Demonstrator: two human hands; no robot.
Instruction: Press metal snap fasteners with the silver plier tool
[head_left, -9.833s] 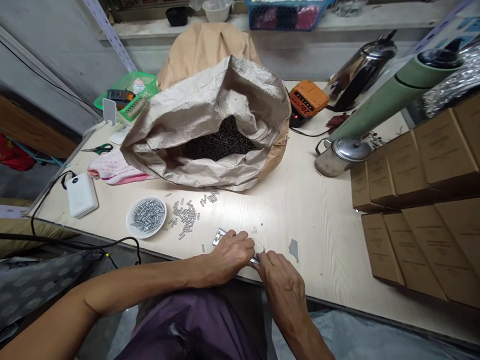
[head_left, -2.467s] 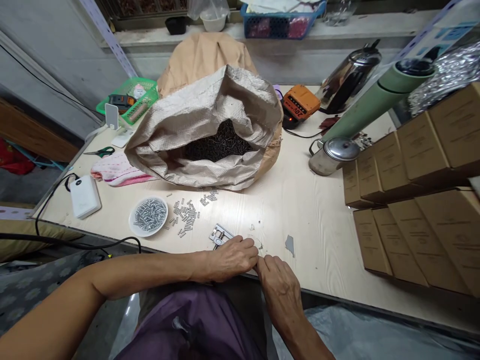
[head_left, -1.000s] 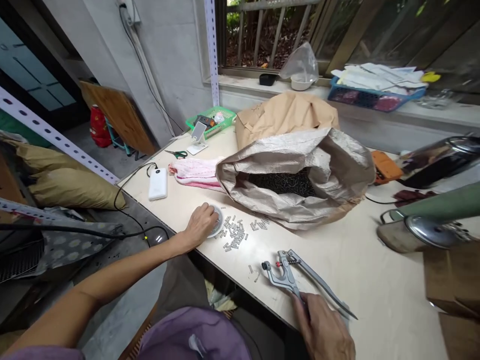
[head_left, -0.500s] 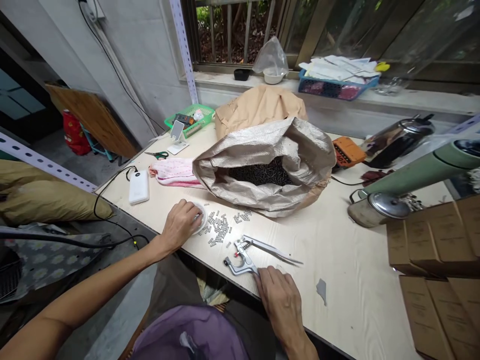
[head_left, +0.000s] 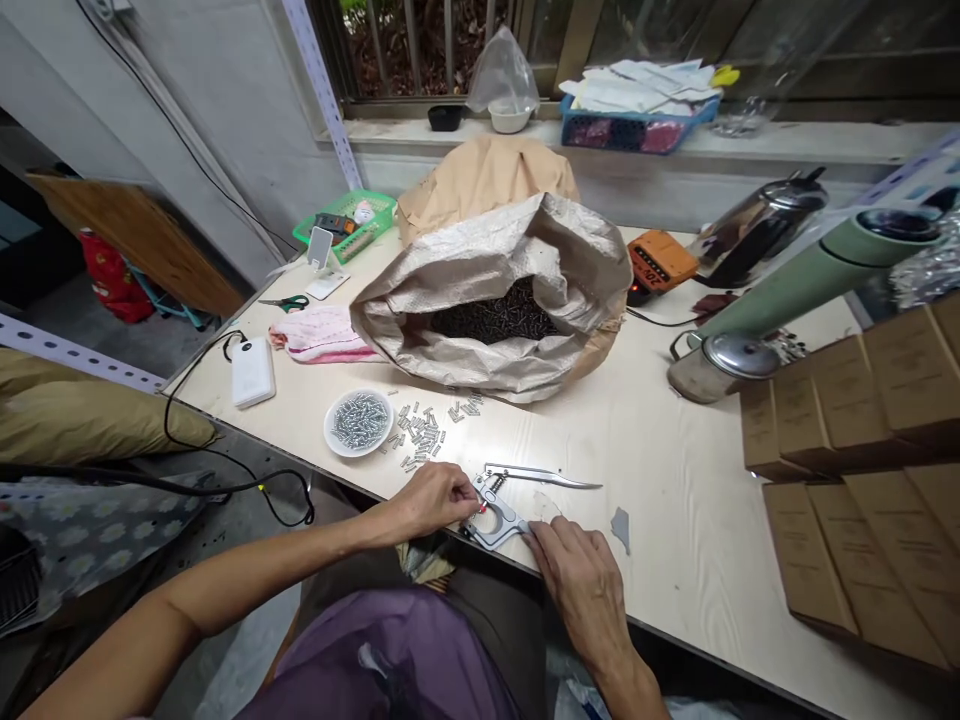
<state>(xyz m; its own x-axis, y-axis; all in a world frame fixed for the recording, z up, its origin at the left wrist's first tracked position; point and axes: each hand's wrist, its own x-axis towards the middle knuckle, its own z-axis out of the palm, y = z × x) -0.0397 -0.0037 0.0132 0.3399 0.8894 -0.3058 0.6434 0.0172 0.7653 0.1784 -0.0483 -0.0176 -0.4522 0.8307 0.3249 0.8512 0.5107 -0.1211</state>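
My right hand (head_left: 581, 575) grips one handle of silver hand pliers (head_left: 510, 527), which have a round open jaw, a coil spring and a small red part. The other handle lies spread away over the table. My left hand (head_left: 439, 497) is at the jaw end, its fingers pinched beside the red part; whatever they hold is too small to make out. Left of the pliers stands a white bowl (head_left: 330, 437) filled with small silvery metal pieces. Loose spring-like metal pieces (head_left: 424, 438) lie scattered on the table between bowl and pliers.
A large open sack (head_left: 465, 270) of dark small parts stands behind. A power bank (head_left: 253, 372), pink cloth (head_left: 322, 335), scissors (head_left: 289, 302) and green basket (head_left: 367, 235) are left. A lidded mug (head_left: 712, 370), green flask (head_left: 817, 270) and cardboard boxes (head_left: 825, 400) stand right.
My left hand has left the bowl and moved right to the pliers' jaw, uncovering the bowl. My right hand still grips the handle. The camera view has shifted.
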